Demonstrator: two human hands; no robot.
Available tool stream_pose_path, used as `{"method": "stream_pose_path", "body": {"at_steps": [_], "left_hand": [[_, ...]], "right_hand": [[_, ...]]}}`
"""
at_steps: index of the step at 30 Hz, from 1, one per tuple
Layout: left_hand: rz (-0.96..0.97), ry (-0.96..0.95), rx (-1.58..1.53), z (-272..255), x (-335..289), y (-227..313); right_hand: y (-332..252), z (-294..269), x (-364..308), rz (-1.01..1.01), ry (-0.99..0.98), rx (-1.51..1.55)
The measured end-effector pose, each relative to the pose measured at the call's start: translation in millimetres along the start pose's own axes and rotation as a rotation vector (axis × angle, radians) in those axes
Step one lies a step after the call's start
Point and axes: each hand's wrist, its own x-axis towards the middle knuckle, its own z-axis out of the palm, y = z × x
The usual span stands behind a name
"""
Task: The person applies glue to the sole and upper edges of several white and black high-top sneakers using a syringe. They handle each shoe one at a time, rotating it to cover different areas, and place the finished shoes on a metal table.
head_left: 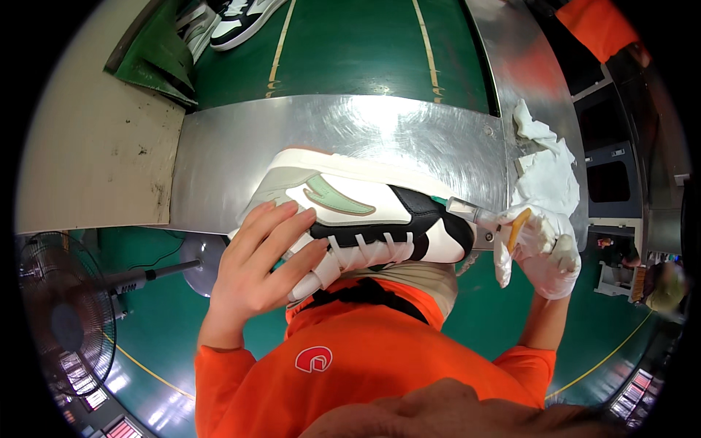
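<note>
A white, black and pale green sneaker (358, 193) is at the near edge of the metal ledge, toe to the right, sole facing away from me and laces toward me. My left hand (266, 255), bare, grips it around the heel and ankle opening. My right hand (540, 244) wears a white glove, with a yellow cover on one finger. Those fingers are closed on a clear syringe (471, 212). Its green tip reaches the side of the sneaker near the toe, where the upper meets the sole; I cannot make out whether it touches.
Crumpled white cloth (544, 171) lies on the metal at the right. Beyond the metal ledge (219, 139) runs a green belt (350, 58) carrying more sneakers (244, 22) at the far left. A fan (66, 321) stands at left; an orange sleeve (599, 29) shows at far right.
</note>
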Motion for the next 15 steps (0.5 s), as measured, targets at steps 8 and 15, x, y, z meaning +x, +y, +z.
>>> {"method": "stream_pose_path", "body": {"at_steps": [8,15], "left_hand": [[-0.048,-0.014,0.023,3,3,21],[-0.003,-0.062,0.078,3,18,24]], "right_hand": [[48,-38,-18,-0.375,-0.030,0.293],[76,-45,-26,-0.444,0.081,0.452]]}}
